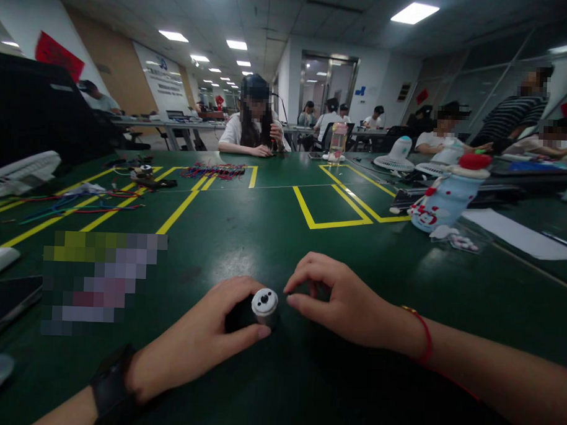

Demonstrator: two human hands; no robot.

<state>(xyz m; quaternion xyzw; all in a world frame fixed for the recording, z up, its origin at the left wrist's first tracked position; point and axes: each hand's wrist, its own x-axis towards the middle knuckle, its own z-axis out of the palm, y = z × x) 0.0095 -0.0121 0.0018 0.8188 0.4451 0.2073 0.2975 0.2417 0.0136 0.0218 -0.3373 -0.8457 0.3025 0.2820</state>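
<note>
The left hand (199, 340) is clamped around a small motor (264, 303), fingers wrapping its dark body near the front edge of the green worktop (264, 230). Its pale round end cap, with 2 small holes, faces up and toward the right hand (340, 301), so the long axis tilts upward. That hand lies just beside it, fingertips pinched together, seemingly on nothing.

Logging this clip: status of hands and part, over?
Left hand gripping small motor. Right hand fingertips beside it, touch unclear. Green table around it bare.
</note>
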